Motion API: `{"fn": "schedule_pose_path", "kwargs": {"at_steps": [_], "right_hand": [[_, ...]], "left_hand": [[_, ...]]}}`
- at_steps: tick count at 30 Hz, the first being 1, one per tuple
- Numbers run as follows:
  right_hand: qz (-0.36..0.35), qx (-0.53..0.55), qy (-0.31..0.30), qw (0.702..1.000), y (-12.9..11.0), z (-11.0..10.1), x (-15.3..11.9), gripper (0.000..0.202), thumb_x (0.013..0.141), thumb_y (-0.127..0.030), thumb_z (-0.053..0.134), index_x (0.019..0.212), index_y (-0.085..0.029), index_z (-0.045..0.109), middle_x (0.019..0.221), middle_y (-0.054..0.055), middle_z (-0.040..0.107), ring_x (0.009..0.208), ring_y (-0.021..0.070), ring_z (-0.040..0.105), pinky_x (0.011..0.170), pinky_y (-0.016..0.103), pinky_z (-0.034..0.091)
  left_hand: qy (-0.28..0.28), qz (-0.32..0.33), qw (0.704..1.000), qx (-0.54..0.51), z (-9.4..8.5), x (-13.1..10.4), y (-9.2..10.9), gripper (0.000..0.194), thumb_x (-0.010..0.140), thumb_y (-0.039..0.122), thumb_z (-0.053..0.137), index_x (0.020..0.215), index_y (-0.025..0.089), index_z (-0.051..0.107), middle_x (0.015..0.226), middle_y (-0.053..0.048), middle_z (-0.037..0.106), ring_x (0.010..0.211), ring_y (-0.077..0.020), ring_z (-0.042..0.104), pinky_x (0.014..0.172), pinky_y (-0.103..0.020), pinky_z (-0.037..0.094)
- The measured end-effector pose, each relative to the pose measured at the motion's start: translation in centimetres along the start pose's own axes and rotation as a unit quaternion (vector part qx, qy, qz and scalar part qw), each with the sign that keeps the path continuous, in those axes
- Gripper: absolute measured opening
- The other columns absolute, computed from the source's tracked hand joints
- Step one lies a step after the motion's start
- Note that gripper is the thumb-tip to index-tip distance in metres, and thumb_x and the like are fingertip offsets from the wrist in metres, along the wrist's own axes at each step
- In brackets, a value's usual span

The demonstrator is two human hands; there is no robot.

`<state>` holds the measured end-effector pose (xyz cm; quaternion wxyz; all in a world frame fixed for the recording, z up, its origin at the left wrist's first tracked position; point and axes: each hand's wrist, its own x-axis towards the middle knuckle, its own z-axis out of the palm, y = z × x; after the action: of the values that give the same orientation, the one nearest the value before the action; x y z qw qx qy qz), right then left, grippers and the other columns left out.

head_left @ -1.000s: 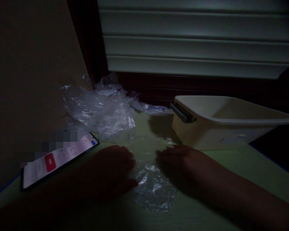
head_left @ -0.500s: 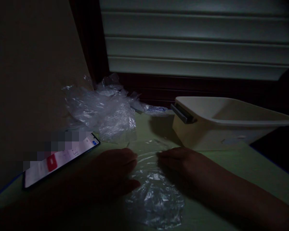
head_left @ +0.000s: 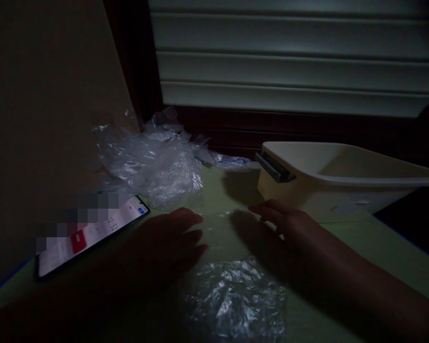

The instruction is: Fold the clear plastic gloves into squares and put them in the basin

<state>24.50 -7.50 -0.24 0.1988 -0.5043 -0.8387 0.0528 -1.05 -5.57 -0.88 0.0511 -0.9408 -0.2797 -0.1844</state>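
Lying toward the near edge of the pale-green tabletop (head_left: 216, 183), the crinkled clear-plastic sheet (head_left: 236, 302) could bunch if the left hand (head_left: 168, 243) or right hand (head_left: 284, 224), both loosely open and apparently empty, drags unevenly.

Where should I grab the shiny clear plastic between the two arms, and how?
Probably pinch the clear plastic by its crumpled near part, coming from above on the near side. The wrinkles there look raised, easier to catch; the farther part looks flat on the table, likely harder to lift.
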Motion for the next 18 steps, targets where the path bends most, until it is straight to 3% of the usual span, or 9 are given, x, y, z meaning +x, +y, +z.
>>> {"fn": "schedule_pose_path", "kwargs": {"at_steps": [6, 10, 13, 18], "right_hand": [[0.057, -0.049, -0.044, 0.996, 0.7, 1.0, 0.5, 0.024, 0.089, -0.02, 0.037, 0.095, -0.014, 0.059, 0.082, 0.011, 0.064, 0.065, 0.0169, 0.061, 0.06, 0.029, 0.048], [0.072, -0.074, -0.04, 0.994, 0.4, 0.9, 0.7, 0.021, 0.088, -0.018, 0.04, 0.095, -0.012, 0.059, 0.086, 0.013, 0.063, 0.07, 0.0183, 0.061, 0.063, 0.029, 0.048], [0.058, -0.086, -0.026, 0.994, 0.8, 1.0, 0.8, 0.025, 0.086, -0.017, 0.043, 0.104, -0.01, 0.059, 0.094, 0.016, 0.064, 0.08, 0.0226, 0.062, 0.07, 0.033, 0.049], [0.052, 0.005, 0.005, 0.999, 1.4, 1.7, 0.9, 0.026, 0.086, -0.019, 0.044, 0.105, -0.013, 0.061, 0.096, 0.013, 0.067, 0.08, 0.0209, 0.064, 0.07, 0.031, 0.05]], "left_hand": [[-0.015, -0.117, 0.993, -0.028, 0.7, 0.2, -1.2, 0.022, 0.089, 0.023, 0.042, 0.102, 0.013, 0.056, 0.105, -0.01, 0.058, 0.096, -0.0211, 0.055, 0.084, -0.036, 0.047], [-0.047, -0.124, 0.991, -0.019, 0.6, 0.4, -0.9, 0.022, 0.088, 0.019, 0.04, 0.1, 0.013, 0.057, 0.103, -0.01, 0.06, 0.093, -0.0211, 0.056, 0.082, -0.036, 0.048], [-0.041, -0.132, 0.99, -0.019, 0.5, 0.4, -0.8, 0.023, 0.086, 0.019, 0.042, 0.099, 0.012, 0.059, 0.1, -0.01, 0.061, 0.091, -0.0215, 0.057, 0.081, -0.036, 0.048], [-0.035, -0.135, 0.989, -0.059, 0.5, 0.3, -1.2, 0.023, 0.086, 0.02, 0.044, 0.104, 0.016, 0.057, 0.099, -0.008, 0.061, 0.092, -0.0205, 0.057, 0.083, -0.035, 0.046]]}}
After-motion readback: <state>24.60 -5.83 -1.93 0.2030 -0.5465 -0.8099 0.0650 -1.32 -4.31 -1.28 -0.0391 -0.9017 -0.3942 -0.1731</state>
